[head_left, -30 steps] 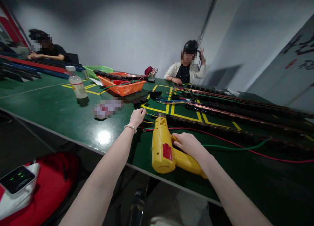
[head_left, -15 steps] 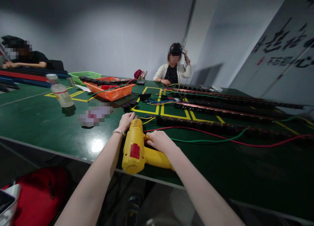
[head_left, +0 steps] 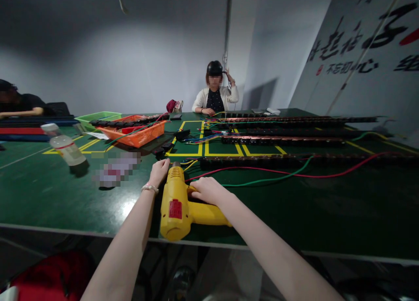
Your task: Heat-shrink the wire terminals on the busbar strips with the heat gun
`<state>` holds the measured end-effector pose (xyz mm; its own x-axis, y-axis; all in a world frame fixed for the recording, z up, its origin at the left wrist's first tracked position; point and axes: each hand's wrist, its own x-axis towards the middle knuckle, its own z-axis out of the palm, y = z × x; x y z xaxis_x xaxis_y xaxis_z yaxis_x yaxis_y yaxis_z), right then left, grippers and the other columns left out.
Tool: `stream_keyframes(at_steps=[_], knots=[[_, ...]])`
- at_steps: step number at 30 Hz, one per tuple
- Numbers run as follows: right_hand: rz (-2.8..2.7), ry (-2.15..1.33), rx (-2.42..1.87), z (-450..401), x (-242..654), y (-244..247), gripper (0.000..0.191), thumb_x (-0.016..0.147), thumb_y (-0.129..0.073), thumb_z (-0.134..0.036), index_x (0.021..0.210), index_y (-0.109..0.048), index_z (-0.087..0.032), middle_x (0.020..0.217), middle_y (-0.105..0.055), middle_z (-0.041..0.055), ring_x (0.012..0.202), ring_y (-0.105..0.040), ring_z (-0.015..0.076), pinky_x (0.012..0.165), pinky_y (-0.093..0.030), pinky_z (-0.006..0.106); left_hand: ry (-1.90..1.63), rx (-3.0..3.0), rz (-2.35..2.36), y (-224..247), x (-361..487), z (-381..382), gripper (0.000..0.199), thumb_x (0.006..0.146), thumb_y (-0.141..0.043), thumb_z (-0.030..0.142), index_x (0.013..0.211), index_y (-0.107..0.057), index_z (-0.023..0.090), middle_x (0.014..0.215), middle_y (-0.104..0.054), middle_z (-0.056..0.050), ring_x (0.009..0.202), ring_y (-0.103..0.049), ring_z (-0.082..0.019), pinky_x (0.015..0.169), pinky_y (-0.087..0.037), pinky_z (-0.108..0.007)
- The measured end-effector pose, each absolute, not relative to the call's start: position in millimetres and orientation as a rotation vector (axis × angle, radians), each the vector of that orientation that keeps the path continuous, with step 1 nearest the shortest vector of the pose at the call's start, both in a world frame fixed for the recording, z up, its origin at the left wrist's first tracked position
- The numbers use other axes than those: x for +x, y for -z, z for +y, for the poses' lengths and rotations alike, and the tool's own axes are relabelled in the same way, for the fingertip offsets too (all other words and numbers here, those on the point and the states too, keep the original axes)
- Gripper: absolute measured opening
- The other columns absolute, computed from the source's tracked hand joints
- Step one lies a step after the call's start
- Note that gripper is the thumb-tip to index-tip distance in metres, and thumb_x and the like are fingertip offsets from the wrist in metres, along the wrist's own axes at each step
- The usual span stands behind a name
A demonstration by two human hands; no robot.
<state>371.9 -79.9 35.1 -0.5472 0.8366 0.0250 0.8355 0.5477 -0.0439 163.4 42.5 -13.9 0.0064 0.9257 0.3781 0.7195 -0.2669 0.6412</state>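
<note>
Head view: the right hand [head_left: 208, 191] was closed on the handle of the yellow plastic heat gun [head_left: 183, 208] with a red label, which was at the near edge of the dark green tabletop [head_left: 294, 213], its nozzle pointing away from the wearer, probably to face the thin yellow and blue wires [head_left: 192, 164] at the end of the long black strip [head_left: 248, 162]. The left hand [head_left: 159, 172] was curled just beside the nozzle, presumably placed for reach to those wires; whether it grasped one could not be told, its fingertips being hidden
</note>
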Motion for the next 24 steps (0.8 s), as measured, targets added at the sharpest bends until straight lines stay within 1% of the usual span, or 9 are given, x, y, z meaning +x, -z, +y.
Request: stream_keyframes(at_steps=[3, 8, 15, 21, 24], knots=[[-2.713, -0.044, -1.501, -82.5, 381.1, -34.6, 0.024, 0.087, -0.049, -0.036, 0.097, -0.063, -0.019, 0.094, -0.068, 0.0082, 0.087, -0.064, 0.0212, 0.069, -0.041, 0.026, -1.113, 2.012, 1.721, 13.6, 164.4, 40.1, 0.044, 0.082, -0.032, 0.048, 0.053, -0.045, 0.018, 0.052, -0.048, 0.000, 0.055, -0.043, -0.012, 0.054, -0.027, -0.024], [-2.689, -0.041, -1.547, -90.6, 399.0, -36.4, 0.020, 0.088, -0.049, -0.033, 0.095, -0.062, -0.019, 0.093, -0.068, 0.0069, 0.089, -0.063, 0.0208, 0.068, -0.040, 0.025, -1.104, 1.967, 1.694, 14.6, 164.8, 38.6, 0.043, 0.082, -0.032, 0.048, 0.053, -0.045, 0.018, 0.051, -0.050, 0.000, 0.052, -0.042, -0.012, 0.052, -0.028, -0.024], [-2.647, -0.044, -1.614, -96.0, 412.3, -40.2, 0.018, 0.088, -0.048, -0.033, 0.092, -0.061, -0.020, 0.092, -0.068, 0.0056, 0.087, -0.063, 0.0200, 0.066, -0.039, 0.025, -1.078, 1.973, 1.739, 13.8, 164.6, 37.4, 0.044, 0.083, -0.032, 0.049, 0.055, -0.047, 0.018, 0.054, -0.053, -0.001, 0.054, -0.045, -0.013, 0.052, -0.027, -0.024], [-2.629, -0.046, -1.641, -97.0, 411.7, -39.5, 0.018, 0.088, -0.048, -0.033, 0.090, -0.061, -0.020, 0.091, -0.068, 0.0047, 0.087, -0.063, 0.0190, 0.065, -0.039, 0.024, -1.087, 2.002, 1.750, 14.4, 165.4, 37.3, 0.043, 0.083, -0.031, 0.048, 0.055, -0.045, 0.019, 0.053, -0.050, 0.000, 0.054, -0.045, -0.012, 0.053, -0.027, -0.024], [-2.628, -0.029, -1.648, -97.5, 410.6, -39.1, 0.018, 0.088, -0.048, -0.031, 0.091, -0.061, -0.020, 0.092, -0.068, 0.0054, 0.088, -0.063, 0.0195, 0.067, -0.040, 0.025, -1.108, 1.992, 1.747, 14.3, 166.2, 37.3, 0.044, 0.083, -0.032, 0.050, 0.055, -0.044, 0.019, 0.053, -0.049, 0.000, 0.054, -0.044, -0.012, 0.053, -0.027, -0.024]])
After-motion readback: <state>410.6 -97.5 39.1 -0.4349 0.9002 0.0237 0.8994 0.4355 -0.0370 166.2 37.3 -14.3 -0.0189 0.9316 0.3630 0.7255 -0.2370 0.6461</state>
